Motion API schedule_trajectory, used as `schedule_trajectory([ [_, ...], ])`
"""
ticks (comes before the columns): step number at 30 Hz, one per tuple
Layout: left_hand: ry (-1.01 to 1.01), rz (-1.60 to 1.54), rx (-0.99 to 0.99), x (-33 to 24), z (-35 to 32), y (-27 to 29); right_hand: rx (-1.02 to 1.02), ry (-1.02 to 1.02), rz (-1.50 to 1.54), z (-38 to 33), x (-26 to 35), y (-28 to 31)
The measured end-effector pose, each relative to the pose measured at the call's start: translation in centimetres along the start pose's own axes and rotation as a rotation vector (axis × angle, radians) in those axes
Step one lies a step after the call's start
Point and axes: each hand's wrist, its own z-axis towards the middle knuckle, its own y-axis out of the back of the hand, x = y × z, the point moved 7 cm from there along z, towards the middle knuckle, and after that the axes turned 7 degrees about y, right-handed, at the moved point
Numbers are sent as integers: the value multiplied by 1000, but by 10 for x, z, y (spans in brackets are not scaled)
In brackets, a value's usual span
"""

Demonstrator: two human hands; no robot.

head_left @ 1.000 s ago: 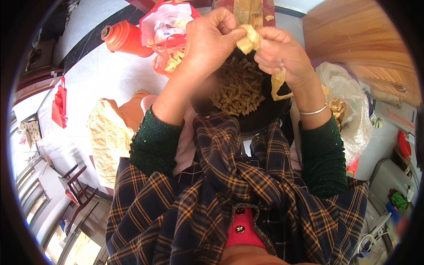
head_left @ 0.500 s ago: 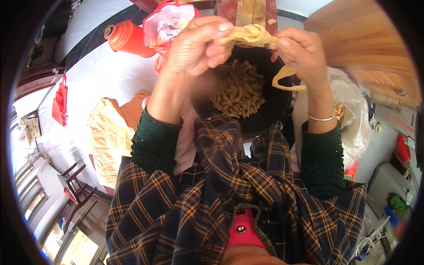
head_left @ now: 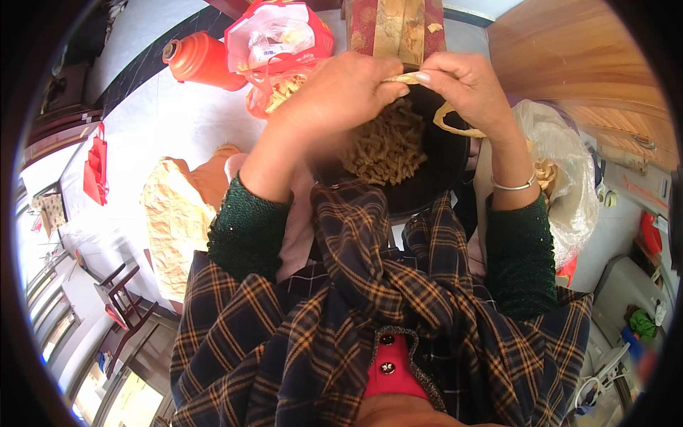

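Now the pale strip (head_left: 404, 77) was pinched between left hand (head_left: 341, 96) and right hand (head_left: 466, 89), both closed on it, lower than 0.5 s ago, just above the dark bowl (head_left: 448, 167) of cut pieces (head_left: 384, 146) at 12 o'clock. Judged: another tear was under way.

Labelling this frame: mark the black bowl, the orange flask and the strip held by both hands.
black bowl (head_left: 447, 153), head view, bare inner wall on its right side
orange flask (head_left: 201, 58), head view, middle of its body
strip (head_left: 403, 77), head view, stretch between the hands

Red plastic bag (head_left: 284, 35) beside orange flask (head_left: 201, 60)
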Motion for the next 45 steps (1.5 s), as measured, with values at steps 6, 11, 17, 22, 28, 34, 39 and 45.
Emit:
schedule_trajectory([
  [6,191,-336,226,23,10,-7,-76,-5,-83,1,-8,16],
  [11,167,79,-393,35,47,31,-346,-75,-222,34,-33,28],
  [17,277,124,-450,56,69,21,-274,-229,-680,48,-66,27],
  [22,253,92,-279,32,33,10,-259,-285,-19,34,-57,17],
  [28,306,-1236,-399,23,25,-17,-86,-445,1128,19,-16,-58],
  [34,-263,-1882,-214,57,26,46,75,-441,1114,13,9,-68],
  [39,-181,-905,-1171,25,-15,78,23,-299,1371,17,20,-66],
  [45,-350,-333,-806,-20,-12,22,-303,46,405,15,22,-29],
])
